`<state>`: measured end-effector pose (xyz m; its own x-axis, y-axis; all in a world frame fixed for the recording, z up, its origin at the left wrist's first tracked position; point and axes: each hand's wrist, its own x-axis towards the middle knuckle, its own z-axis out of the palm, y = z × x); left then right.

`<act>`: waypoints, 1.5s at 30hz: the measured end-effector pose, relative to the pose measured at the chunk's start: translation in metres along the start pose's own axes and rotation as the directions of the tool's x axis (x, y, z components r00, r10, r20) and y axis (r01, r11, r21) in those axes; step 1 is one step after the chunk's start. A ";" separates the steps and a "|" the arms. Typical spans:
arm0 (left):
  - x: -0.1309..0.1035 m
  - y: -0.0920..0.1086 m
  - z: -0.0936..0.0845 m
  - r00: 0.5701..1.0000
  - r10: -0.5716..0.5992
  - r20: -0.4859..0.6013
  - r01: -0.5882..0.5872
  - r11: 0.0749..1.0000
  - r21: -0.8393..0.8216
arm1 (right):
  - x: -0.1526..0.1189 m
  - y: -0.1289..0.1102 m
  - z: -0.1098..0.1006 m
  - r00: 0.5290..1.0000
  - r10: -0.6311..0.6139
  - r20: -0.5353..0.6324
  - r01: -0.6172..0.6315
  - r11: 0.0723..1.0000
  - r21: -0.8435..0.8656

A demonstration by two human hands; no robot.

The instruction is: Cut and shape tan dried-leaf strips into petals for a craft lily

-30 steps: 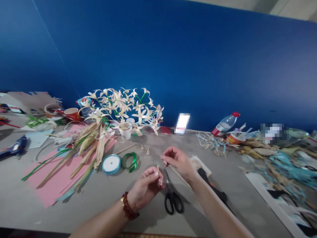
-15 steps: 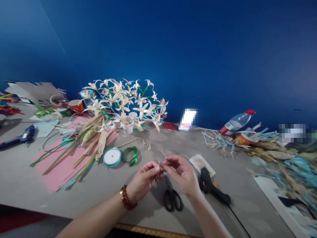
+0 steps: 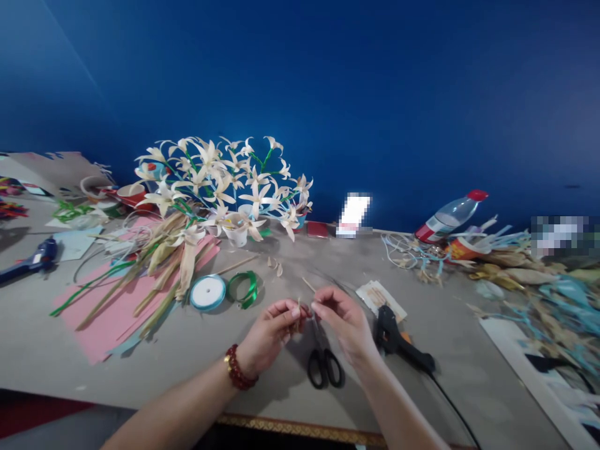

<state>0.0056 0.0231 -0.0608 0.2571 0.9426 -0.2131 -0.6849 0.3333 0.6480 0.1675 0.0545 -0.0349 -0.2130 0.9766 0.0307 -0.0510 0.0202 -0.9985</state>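
My left hand (image 3: 276, 328), with a red bead bracelet at the wrist, pinches a small pale husk-like piece (image 3: 299, 307) between thumb and fingers; most of it is hidden. Close beside it, my right hand (image 3: 344, 322) has its thumb and index finger pressed together. Whatever lies in that right pinch is too small to make out. Black-handled scissors (image 3: 325, 365) lie on the table below and between the hands, their blades pointing away from me. Beyond the right fingers is a thin pale stick (image 3: 308, 285).
A black glue gun (image 3: 403, 347) with its cord lies right, near a small packet (image 3: 380, 300). Ribbon spools (image 3: 207, 292), green ribbon (image 3: 244, 290) and dried husks on pink paper (image 3: 89, 306) are left. White husk flowers (image 3: 220, 181) stand behind; a plastic bottle (image 3: 450, 219) leans at back right.
The right thumb and index finger have come together beside the left fingertips. My left hand keeps its pinch. The whole view has shifted slightly.
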 end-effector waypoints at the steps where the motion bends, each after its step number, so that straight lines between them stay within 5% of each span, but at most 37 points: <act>1: -0.001 0.001 0.001 0.999 -0.038 -0.011 0.038 0.999 -0.015 | 0.000 -0.001 0.001 1.000 -0.017 -0.024 0.017 1.000 0.014; 7: -0.004 0.000 0.002 0.990 -0.140 -0.001 0.139 0.986 -0.093 | -0.004 0.000 0.008 0.997 -0.055 0.045 0.052 0.996 0.068; 45: -0.002 0.000 0.005 0.994 -0.109 0.022 0.111 0.989 -0.098 | -0.005 0.006 0.017 0.981 -0.190 -0.033 0.187 0.978 -0.089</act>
<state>0.0078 0.0209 -0.0566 0.3454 0.9000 -0.2661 -0.7155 0.4360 0.5459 0.1512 0.0463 -0.0405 -0.1675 0.9613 0.2186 -0.0028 0.2213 -0.9752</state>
